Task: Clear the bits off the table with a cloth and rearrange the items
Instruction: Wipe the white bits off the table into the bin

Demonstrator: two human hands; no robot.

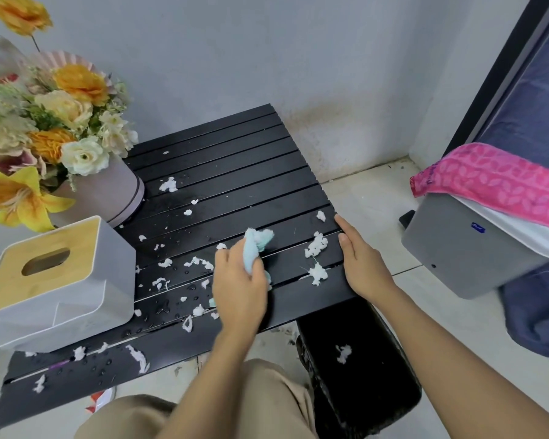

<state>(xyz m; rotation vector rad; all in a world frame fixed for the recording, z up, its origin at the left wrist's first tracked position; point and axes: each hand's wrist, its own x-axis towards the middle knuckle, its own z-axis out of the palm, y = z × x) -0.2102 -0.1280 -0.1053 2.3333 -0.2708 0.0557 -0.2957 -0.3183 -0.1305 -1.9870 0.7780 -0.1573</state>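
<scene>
A black slatted table (229, 172) is strewn with several white fluffy bits (316, 245) and water drops. My left hand (238, 286) is shut on a light blue cloth (255, 243), pressed on the table's middle front. Flat on the table's right edge lies my right hand (362, 264), fingers together, holding nothing. At the table's left stand a white tissue box with a wooden lid (57, 280) and a round pink box of artificial flowers (105, 191).
A black bin (358, 369) with one white bit inside stands under the table's right front corner. A grey appliance (469, 245) with a pink towel (495, 175) on it stands at the right. The wall is close behind the table. My knees are below.
</scene>
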